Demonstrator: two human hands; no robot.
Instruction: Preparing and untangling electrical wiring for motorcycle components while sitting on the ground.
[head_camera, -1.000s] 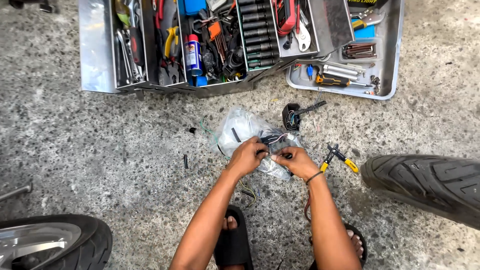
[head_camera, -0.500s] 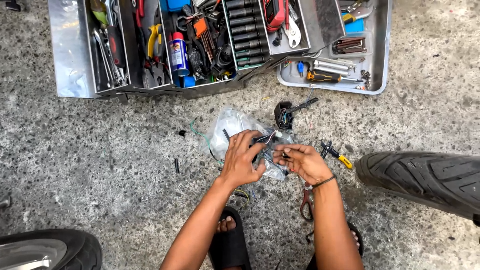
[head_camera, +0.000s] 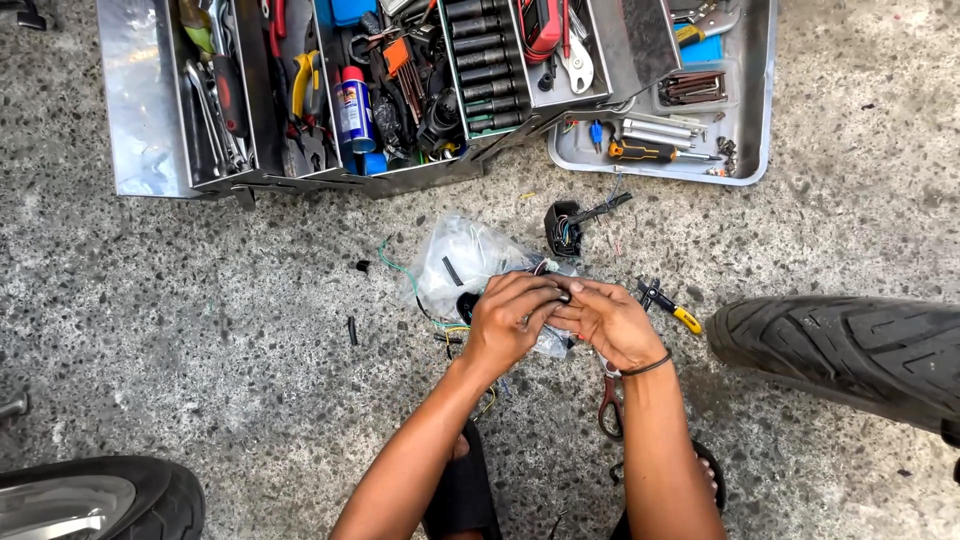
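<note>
Head view: my left hand (head_camera: 510, 318) and right hand (head_camera: 607, 322) meet fingertip to fingertip, both pinched on small dark part (head_camera: 562, 296), mostly hidden. Part sits above clear plastic bag (head_camera: 462, 262) with wires on concrete. Yellow-handled pliers (head_camera: 668, 307) just right. Open metal toolbox (head_camera: 150, 110) beyond; tyre (head_camera: 850, 350) at right.

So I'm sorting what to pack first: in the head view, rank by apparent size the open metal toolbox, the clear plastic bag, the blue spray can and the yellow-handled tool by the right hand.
1. Open metal toolbox
2. Clear plastic bag
3. Blue spray can
4. Yellow-handled tool

The last two look close in length; the can is thicker.
</note>
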